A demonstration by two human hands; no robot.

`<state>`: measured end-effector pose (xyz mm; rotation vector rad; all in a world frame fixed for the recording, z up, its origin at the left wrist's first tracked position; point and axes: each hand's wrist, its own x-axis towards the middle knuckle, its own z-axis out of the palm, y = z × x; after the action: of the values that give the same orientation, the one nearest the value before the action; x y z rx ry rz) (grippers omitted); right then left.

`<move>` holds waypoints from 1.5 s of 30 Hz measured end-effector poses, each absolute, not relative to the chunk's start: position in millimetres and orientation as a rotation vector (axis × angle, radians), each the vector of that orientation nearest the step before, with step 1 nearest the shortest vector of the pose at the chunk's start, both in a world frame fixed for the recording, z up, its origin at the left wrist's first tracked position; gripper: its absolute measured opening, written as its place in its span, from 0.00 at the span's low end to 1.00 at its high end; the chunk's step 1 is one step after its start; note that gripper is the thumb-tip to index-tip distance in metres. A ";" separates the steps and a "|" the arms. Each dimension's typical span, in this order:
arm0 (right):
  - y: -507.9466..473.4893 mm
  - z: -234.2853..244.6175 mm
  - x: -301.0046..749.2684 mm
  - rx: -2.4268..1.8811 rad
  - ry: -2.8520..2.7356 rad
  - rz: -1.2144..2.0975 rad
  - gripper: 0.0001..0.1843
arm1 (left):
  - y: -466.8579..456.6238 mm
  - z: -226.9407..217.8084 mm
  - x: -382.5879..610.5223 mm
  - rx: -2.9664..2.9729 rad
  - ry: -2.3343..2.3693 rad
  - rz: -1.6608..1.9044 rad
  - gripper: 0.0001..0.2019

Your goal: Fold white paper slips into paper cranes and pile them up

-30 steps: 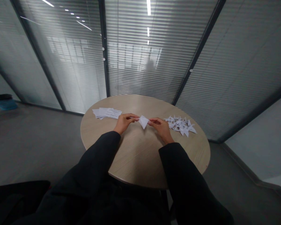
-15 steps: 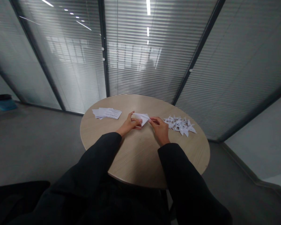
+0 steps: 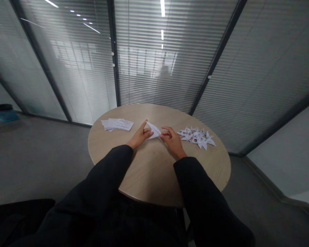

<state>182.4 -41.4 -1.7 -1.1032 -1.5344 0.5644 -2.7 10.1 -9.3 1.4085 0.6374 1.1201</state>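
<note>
Between my two hands is a piece of white folded paper, held just over the middle of the round table. My left hand grips its left side with thumb and fingers, the index finger pointing up along the edge. My right hand pinches the right corner of the paper between thumb and fingertips. A heap of white folded paper figures with pointed tips lies just right of my right hand. To the left of my left hand, a small fanned stack of white paper sheets with printed lines rests flat.
The round wooden table stands close to a glass partition with horizontal blinds. A blue bin with a dark rim is on the floor at far left. A dark object, perhaps a chair, shows at lower left.
The folded paper has turned and looks narrower, its upper tip now at my left index finger. My right fingers have shifted slightly left and down along the paper's right corner.
</note>
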 end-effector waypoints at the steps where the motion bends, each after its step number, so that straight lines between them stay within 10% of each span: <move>1: -41.5 -1.8 182.3 -1.109 -1.551 0.560 0.24 | 10.4 -9.4 -2.9 1.417 0.620 1.105 0.48; 45: -46.3 1.4 173.9 -1.140 -1.465 0.402 0.15 | -6.1 1.6 -4.2 2.089 1.003 1.498 0.04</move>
<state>173.9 -46.3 1.4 -1.1397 -1.4647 0.4019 -4.2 -6.1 1.6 2.0886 1.0030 1.4982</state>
